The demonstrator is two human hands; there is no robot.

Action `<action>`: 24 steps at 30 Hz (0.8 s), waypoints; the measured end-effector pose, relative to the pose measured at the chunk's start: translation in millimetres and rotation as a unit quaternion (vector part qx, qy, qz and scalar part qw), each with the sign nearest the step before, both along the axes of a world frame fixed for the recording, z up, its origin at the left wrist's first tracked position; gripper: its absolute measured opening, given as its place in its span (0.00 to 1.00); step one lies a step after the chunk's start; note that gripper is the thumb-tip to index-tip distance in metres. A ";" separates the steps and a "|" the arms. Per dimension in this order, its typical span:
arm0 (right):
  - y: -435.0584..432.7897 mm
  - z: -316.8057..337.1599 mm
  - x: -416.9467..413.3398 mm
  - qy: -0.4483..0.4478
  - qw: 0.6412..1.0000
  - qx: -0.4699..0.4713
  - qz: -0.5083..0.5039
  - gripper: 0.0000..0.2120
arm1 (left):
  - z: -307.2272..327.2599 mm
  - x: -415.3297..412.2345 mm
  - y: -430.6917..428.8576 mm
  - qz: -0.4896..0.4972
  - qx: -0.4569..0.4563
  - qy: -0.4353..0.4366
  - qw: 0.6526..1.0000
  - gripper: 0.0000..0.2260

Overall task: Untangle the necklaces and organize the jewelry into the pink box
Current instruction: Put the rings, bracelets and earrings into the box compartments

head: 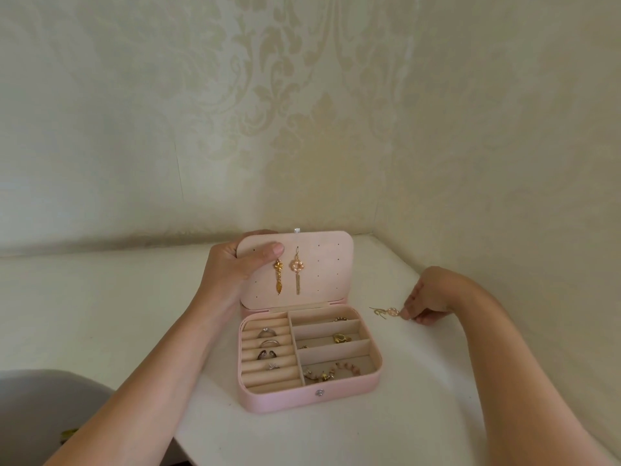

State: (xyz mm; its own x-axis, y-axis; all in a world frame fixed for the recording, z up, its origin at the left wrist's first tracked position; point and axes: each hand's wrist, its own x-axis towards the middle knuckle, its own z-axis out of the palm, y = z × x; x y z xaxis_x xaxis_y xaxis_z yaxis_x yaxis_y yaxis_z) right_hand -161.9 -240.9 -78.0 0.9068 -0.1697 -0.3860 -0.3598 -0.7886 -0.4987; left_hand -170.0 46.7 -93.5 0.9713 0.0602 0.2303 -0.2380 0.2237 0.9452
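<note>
**Pink box open, one earring outside it**

Open on the white table (134, 297): pink box (302, 400), lid (322, 250) upright, snap button (319, 393) on the front wall.

Grips the lid's upper left corner with the left hand (232, 267), thumb flat on the padded inner face, fingers curled behind the edge.

Hanging side by side from holes in the lid: gold leaf earring (278, 277), its top just under the thumb tip, and pink flower earring (297, 269) with a fine chain tassel.

In the tray's left half, ring rolls holding four rings, one to a slot from back to front: stone ring (266, 332), plain band (270, 343), open dark ring (267, 354), small silver ring (273, 366).

In the right half, stacked compartments. Toward the back, a dark-and-gold ring (340, 319); in the next, a chunky gold piece (341, 338); in the nearest, a bead bracelet (339, 368) of pink beads with gold parts.

Pinches the right end of a loose earring (386, 311) with the right hand (426, 297), thumb and fingertips closed on it, other fingers curled under. Lies on the table to the right of the box, apart from it, with a pink round flower like the one on the lid.
</note>
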 end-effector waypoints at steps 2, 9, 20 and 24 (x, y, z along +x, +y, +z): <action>3.0 0.9 0.0 -0.050 0.998 0.039 -0.014 0.08 | 0.3 -0.1 0.8 -0.009 0.000 0.007 1.000 0.08; 28.8 22.1 -12.0 -0.354 0.921 0.154 -0.049 0.02 | 0.4 2.1 -0.4 0.014 -0.001 0.017 1.000 0.07; 88.2 29.9 -36.8 -0.466 0.863 0.162 0.103 0.10 | 0.1 4.7 1.6 -0.008 -0.020 0.034 0.999 0.13; 101.6 19.1 -33.9 -0.448 0.875 0.162 0.090 0.08 | 0.7 3.3 -2.3 0.009 -0.012 0.028 0.999 0.09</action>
